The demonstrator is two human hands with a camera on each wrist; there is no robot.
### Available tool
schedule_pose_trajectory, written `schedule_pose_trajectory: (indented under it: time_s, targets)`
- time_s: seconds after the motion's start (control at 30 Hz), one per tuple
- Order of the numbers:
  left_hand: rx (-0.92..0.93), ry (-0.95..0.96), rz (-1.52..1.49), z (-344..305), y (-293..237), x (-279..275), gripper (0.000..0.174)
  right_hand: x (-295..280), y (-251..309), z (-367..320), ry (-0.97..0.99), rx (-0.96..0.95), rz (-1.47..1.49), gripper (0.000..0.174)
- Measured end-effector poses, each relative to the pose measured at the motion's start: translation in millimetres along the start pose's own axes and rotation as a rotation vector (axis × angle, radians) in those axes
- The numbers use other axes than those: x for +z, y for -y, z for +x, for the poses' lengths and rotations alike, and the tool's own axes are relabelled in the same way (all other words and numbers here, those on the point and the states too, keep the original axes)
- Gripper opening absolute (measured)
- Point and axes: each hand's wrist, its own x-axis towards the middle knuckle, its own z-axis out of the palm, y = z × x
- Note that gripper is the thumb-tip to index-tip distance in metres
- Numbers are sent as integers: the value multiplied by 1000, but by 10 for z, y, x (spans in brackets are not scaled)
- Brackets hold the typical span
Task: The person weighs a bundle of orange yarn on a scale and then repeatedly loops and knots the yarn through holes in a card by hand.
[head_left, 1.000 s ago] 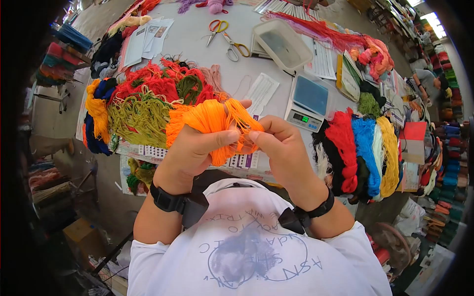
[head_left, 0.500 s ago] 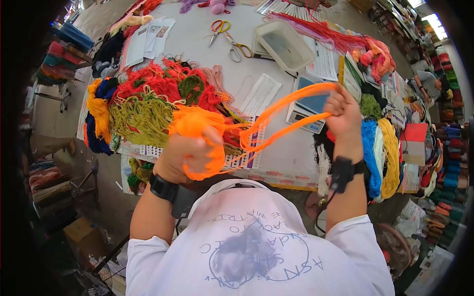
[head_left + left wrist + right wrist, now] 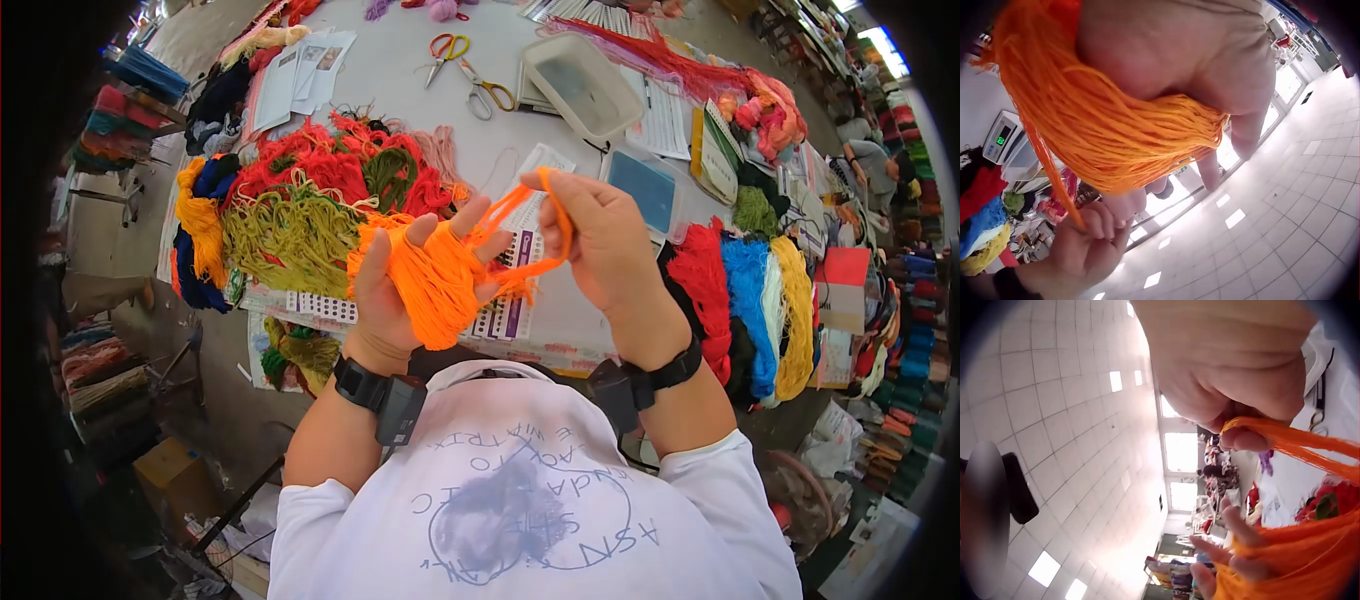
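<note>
An orange yarn skein lies across my left hand, whose fingers are spread apart with strands passing between them. In the left wrist view the yarn crosses in front of the palm as a thick band. My right hand pinches a thin orange loop that runs back toward the skein. The right wrist view shows the loop's end caught between thumb and curled fingers. Behind the left hand is a heap of olive-green yarn and red yarn.
Two pairs of scissors lie farther back, near a clear plastic tub. A digital scale stands behind my right hand. Red, blue and yellow skeins hang at the table's right edge. Printed cards lie beneath the hands.
My right hand drew the orange loop far out to the right, then came back toward the left hand. The left hand's fingers, earlier closed around the skein, now stand spread.
</note>
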Motion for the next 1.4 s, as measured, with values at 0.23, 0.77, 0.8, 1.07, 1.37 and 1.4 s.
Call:
schedule_pose_trajectory:
  time_s: [0.23,0.77,0.8,1.07,1.37,1.4]
  targets:
    - [199,241,107,112,-22,-62,47,324,-55,-228,194,126,-323,24]
    - [84,16,425,307,71,185,59,215,-373,-192,152,-631,-984,19]
    - [81,-7,431,302,66,184,60,195,-400,-169,160,-633,-982,19]
    - [-3,-72,385,266,42,227,58,20,-354,-138,229,-238,-586,16]
    - [-48,-171,869,234,-55,298,49,-62,-409,-147,192,-124,-390,12]
    - [-48,-188,907,234,-56,324,48,-64,-412,-145,188,-125,-390,12]
